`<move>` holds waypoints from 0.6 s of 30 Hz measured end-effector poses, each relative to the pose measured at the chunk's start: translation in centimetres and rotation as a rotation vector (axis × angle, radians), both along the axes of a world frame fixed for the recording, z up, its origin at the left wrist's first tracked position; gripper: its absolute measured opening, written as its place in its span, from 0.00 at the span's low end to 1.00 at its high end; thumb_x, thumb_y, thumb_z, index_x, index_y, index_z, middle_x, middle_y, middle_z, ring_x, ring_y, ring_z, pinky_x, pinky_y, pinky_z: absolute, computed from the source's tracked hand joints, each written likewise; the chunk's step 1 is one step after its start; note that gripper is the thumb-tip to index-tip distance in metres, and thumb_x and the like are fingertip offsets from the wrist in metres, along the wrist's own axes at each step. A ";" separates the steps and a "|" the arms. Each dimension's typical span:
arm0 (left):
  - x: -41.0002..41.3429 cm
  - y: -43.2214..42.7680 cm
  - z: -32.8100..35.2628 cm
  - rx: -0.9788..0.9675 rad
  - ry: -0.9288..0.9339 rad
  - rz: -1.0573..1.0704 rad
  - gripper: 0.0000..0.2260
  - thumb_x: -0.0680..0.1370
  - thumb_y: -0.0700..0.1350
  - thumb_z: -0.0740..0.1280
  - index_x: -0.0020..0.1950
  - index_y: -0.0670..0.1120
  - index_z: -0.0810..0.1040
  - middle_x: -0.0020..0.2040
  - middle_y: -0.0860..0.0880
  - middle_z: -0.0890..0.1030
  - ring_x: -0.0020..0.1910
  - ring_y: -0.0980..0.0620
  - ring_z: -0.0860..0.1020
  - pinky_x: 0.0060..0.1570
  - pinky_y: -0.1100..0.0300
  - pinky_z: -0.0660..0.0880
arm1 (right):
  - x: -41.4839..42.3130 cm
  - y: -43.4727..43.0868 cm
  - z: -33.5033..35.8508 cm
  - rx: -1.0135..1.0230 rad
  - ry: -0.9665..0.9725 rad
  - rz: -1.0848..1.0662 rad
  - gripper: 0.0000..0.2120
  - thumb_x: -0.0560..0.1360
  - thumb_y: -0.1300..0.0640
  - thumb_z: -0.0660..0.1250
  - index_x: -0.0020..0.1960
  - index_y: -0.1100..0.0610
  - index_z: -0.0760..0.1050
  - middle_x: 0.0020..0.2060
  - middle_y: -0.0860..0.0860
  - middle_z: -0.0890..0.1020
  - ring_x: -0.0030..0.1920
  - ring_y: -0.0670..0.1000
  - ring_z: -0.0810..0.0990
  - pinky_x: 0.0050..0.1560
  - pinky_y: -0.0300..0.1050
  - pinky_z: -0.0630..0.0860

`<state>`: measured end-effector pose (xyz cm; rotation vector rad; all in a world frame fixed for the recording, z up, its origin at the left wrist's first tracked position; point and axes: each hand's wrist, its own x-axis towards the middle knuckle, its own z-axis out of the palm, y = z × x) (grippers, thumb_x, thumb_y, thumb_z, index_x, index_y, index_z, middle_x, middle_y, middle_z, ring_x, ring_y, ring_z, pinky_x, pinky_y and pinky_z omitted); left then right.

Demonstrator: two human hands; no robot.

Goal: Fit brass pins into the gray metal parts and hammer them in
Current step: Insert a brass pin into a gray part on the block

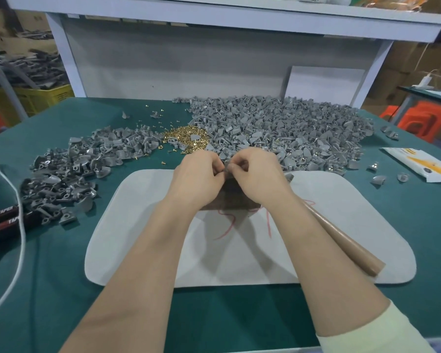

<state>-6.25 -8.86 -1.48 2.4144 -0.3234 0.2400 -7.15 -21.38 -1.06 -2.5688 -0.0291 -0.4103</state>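
**Closely paired hands pinch one gray part above the mat**

Both bare hands meet at the far edge of a pale gray rounded felt mat (341,225), which lies on a dark green cloth-covered table (61,276). The left hand (199,174) and the right hand (257,177) have their fingers curled inward, fingertips touching, and between them they pinch a small gray metal part (226,168). Whether a pin sits in it cannot be told. Under the wrists lies a dark brown block (229,200), with red scribbled lines (227,225) on the mat just beside it. A tapered brown wooden handle (346,243) rests slantwise on the mat under the right forearm.

Just beyond the hands spreads a loose pile of small brass pins (186,138). It lies between a broad heap of gray metal parts (290,128) on the right and a darker heap of gray parts (82,164) on the left. A white and yellow packet (418,164) lies near the right edge. At the left edge lie a black and red tool (8,220) and a white cable (21,225).

A white back panel (189,64) rises behind the table, beneath a pale shelf (214,11). Beyond it stand a yellow plastic crate (43,95) on the left and orange plastic stools (423,118) on the right.
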 end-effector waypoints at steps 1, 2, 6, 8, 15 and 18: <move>0.0 0.0 0.0 0.000 0.001 0.003 0.02 0.75 0.46 0.69 0.43 0.49 0.79 0.42 0.50 0.81 0.48 0.47 0.79 0.51 0.52 0.76 | 0.0 0.0 0.0 0.014 0.002 -0.002 0.07 0.77 0.56 0.64 0.45 0.53 0.81 0.44 0.53 0.83 0.48 0.53 0.79 0.49 0.44 0.75; 0.0 0.0 0.0 -0.001 0.001 0.005 0.03 0.75 0.46 0.69 0.43 0.49 0.79 0.41 0.50 0.80 0.48 0.47 0.79 0.50 0.53 0.76 | 0.0 -0.1 0.0 0.024 0.004 -0.004 0.07 0.77 0.56 0.64 0.45 0.54 0.81 0.44 0.53 0.83 0.48 0.53 0.80 0.50 0.44 0.76; 0.0 0.0 0.0 -0.005 -0.001 0.006 0.03 0.75 0.46 0.69 0.44 0.48 0.79 0.41 0.50 0.80 0.48 0.47 0.79 0.50 0.53 0.76 | 0.0 0.0 -0.1 0.010 -0.002 -0.017 0.07 0.77 0.55 0.64 0.47 0.54 0.80 0.45 0.53 0.82 0.49 0.54 0.79 0.47 0.41 0.73; 0.0 0.0 0.0 -0.006 -0.002 0.004 0.03 0.75 0.46 0.69 0.44 0.48 0.79 0.41 0.50 0.80 0.48 0.47 0.79 0.50 0.53 0.76 | -0.1 0.1 -0.1 0.000 -0.013 -0.026 0.06 0.77 0.55 0.64 0.48 0.54 0.79 0.45 0.53 0.82 0.49 0.54 0.78 0.45 0.40 0.70; 0.1 0.0 -0.2 0.008 -0.017 0.004 0.04 0.75 0.47 0.69 0.41 0.50 0.78 0.40 0.51 0.80 0.46 0.48 0.78 0.47 0.55 0.76 | 0.1 -0.3 -0.4 0.028 0.009 0.016 0.06 0.77 0.55 0.64 0.48 0.53 0.79 0.45 0.52 0.83 0.49 0.53 0.79 0.48 0.40 0.72; 0.1 0.0 -0.2 0.014 -0.029 0.001 0.05 0.75 0.45 0.69 0.39 0.51 0.77 0.39 0.52 0.79 0.46 0.49 0.78 0.47 0.56 0.75 | 0.3 -1.0 -0.2 0.112 0.040 0.073 0.08 0.78 0.60 0.62 0.48 0.56 0.81 0.46 0.53 0.83 0.49 0.54 0.80 0.55 0.50 0.75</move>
